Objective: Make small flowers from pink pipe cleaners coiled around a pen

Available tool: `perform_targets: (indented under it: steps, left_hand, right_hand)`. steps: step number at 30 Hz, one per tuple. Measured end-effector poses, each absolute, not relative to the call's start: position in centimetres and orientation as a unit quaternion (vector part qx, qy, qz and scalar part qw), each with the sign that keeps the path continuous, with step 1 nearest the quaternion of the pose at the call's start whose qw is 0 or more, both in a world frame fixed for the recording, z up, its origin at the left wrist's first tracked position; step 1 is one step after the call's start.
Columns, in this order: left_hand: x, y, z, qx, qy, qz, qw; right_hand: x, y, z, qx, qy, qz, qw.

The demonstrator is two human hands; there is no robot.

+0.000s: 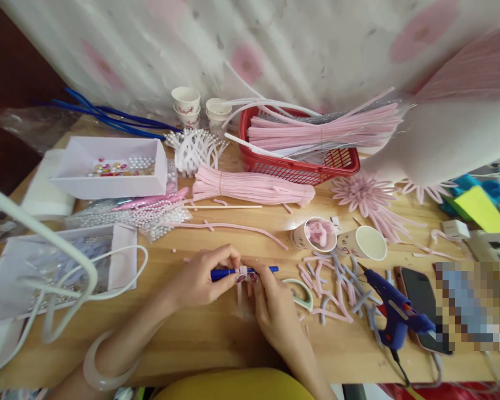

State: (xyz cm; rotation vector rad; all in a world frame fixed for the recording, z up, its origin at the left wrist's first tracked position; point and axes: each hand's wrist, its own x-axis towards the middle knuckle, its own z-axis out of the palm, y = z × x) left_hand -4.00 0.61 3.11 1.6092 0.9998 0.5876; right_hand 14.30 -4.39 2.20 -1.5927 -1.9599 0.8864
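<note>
Near the table's front edge, my left hand [202, 278] is closed around a blue pen [221, 274], held roughly level. A short bit of pink pipe cleaner [243, 270] crosses the pen between my two thumbs. My right hand [279, 311] pinches that pipe cleaner against the pen, whose far end sticks out past the fingers. Both thumbtips almost meet, and the fingers hide much of the grip. To the right of my right hand lie a pale green tape ring [307, 300] and several cut pink and grey pipe cleaner pieces [333, 303].
Paper cups [377, 243] stand behind the cut pieces. A blue glue gun [400, 311] and a phone [420, 300] lie at right. Behind are a pink pipe cleaner bundle [254, 187] and a red basket [283, 169]. White boxes [120, 188] and a white curved stand [87, 272] occupy the left.
</note>
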Motion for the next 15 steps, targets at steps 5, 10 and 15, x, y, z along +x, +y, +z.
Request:
perform_targets:
  steps: [5, 10, 15]
  left_hand:
    - [-4.05, 0.55, 3.57, 0.664, 0.420, 0.249, 0.567]
    - [-3.96, 0.57, 3.61, 0.666, 0.413, 0.244, 0.571]
    - [-4.10, 0.59, 3.52, 0.677, 0.420, 0.237, 0.556]
  right_hand:
    - [14.39, -4.36, 2.17, -0.569, -0.722, 0.314, 0.238]
    - [14.40, -4.42, 2.10, -0.569, -0.719, 0.318, 0.242]
    - [14.27, -4.62, 2.29, -0.568, -0.706, 0.334, 0.258]
